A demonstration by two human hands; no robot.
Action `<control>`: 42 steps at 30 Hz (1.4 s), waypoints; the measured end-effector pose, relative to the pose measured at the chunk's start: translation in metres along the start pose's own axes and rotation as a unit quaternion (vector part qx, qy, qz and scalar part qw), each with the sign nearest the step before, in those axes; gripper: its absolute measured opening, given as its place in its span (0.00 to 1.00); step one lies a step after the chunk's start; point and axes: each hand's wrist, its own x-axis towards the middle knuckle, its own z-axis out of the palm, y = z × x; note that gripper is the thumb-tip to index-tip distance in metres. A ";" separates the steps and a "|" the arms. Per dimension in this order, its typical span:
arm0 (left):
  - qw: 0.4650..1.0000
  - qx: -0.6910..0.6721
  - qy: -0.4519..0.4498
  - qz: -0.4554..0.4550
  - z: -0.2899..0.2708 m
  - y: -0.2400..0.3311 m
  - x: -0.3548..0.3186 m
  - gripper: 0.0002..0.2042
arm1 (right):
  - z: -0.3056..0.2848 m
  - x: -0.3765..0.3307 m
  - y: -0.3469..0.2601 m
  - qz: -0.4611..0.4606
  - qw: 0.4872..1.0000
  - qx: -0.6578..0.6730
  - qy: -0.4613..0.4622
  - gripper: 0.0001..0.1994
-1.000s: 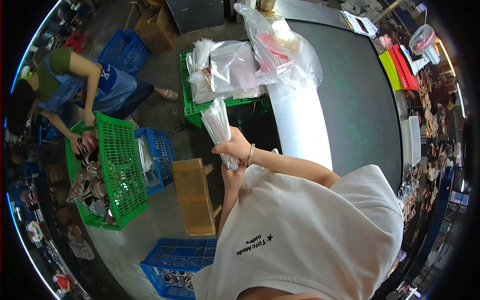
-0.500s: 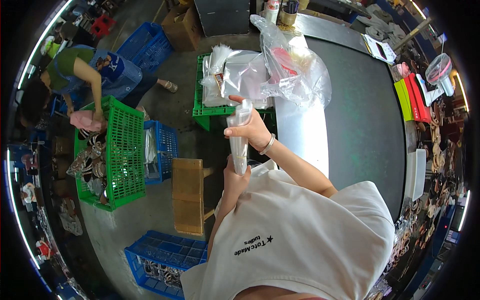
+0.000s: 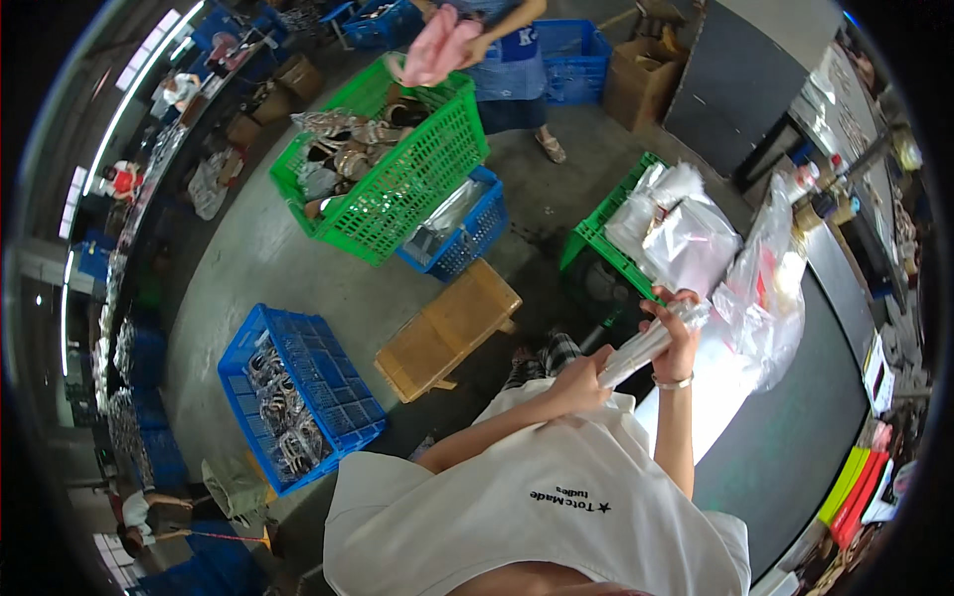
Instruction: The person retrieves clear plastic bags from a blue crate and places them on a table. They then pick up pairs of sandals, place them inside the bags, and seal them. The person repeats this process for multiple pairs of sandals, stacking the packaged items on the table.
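Observation:
A rolled bundle of clear plastic bags (image 3: 636,356) is held slantwise in front of my white shirt. My left hand (image 3: 581,381) is closed round its lower end. Higher up, my right hand (image 3: 678,338), with a bracelet at the wrist, grips the upper part. Just beyond my right hand, stacked clear plastic bags (image 3: 688,246) lie on an upturned-looking green crate (image 3: 608,256). A large crumpled plastic bag (image 3: 770,316) with something red in it rests beside them on the worktable's edge.
A dark-topped worktable (image 3: 795,437) stands to my right. On the floor are a wooden stool (image 3: 447,330), a green basket (image 3: 412,159) and a blue crate (image 3: 328,382) of shoe-like items. Across the green basket, a co-worker (image 3: 507,74) handles a pink cloth-like piece (image 3: 437,48).
My view has swung to the left, so the scene sits further right and rotated. Both hands still grip the bundle. The co-worker has raised the pink piece from the green basket.

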 end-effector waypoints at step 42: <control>0.997 0.006 -0.059 -0.041 -0.001 -0.007 0.001 0.16 | -0.013 0.009 0.008 0.055 0.995 0.051 0.071 0.07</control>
